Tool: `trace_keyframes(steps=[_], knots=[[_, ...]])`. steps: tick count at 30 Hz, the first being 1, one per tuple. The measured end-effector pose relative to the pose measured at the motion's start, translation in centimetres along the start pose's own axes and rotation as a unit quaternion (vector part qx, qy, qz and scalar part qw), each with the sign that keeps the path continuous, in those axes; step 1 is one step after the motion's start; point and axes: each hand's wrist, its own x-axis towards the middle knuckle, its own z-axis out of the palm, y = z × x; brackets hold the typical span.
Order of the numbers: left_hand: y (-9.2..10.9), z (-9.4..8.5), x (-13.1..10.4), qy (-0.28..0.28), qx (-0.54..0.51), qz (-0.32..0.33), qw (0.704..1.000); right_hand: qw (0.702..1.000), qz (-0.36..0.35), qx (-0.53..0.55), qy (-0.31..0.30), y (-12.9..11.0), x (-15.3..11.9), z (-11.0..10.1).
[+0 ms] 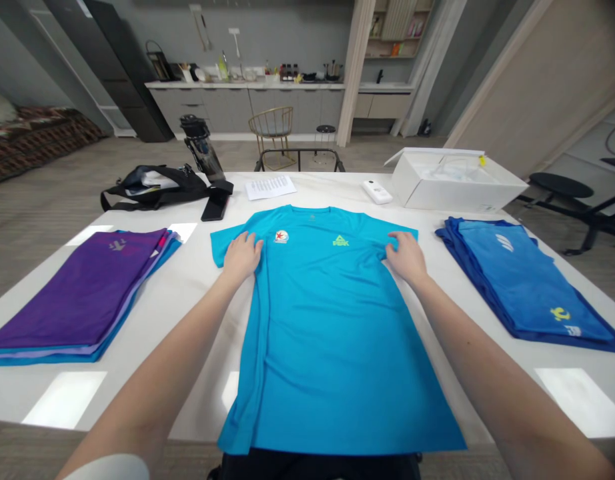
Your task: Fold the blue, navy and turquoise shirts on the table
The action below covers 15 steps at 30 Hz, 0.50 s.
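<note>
A bright blue short-sleeved T-shirt (332, 333) is spread front up, its collar away from me and its hem at the table's front edge. Small prints mark the chest. A long fold runs down its left side, with light wrinkles across the middle. On the left sleeve near the shoulder rests my left hand (243, 257), open, fingers lying on the cloth. At the right sleeve is my right hand (407, 257), open, with bent fingers touching the fabric and the thumb apart from them.
Folded purple and blue clothes (82, 287) are stacked at left, folded blue clothes (527, 273) at right. Along the far side are a black bag (157, 190), bottle (202, 150), phone (215, 203), printed paper (271, 187), white device (377, 192) and white box (452, 183).
</note>
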Motion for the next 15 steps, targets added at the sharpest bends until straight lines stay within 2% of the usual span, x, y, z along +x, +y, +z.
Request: trace_keyframes(steps=[1,3,5,7,11,15], knots=[[0.5,0.2,0.6,0.0,-0.006,0.014,1.0,1.0,-0.011,0.016,-0.024,-1.3,0.6,0.5],[1.4,0.7,1.9,-0.017,-0.016,0.031,0.999,0.998,0.022,0.019,-0.059,-3.8,1.7,1.8],[2.1,1.4,3.2,-0.046,-0.02,0.037,0.998,0.995,0.061,-0.011,-0.072,-5.9,2.6,3.1],[2.5,1.9,4.4,-0.075,-0.02,0.039,0.996,0.993,0.07,-0.04,-0.083,-7.4,3.4,4.5],[2.8,2.4,6.3,-0.133,-0.028,0.012,0.991,0.984,0.083,-0.05,-0.152,-8.6,5.0,6.7],[2.9,2.7,7.6,-0.148,-0.031,-0.019,0.988,0.981,0.076,-0.056,-0.168,-8.1,6.8,7.9]])
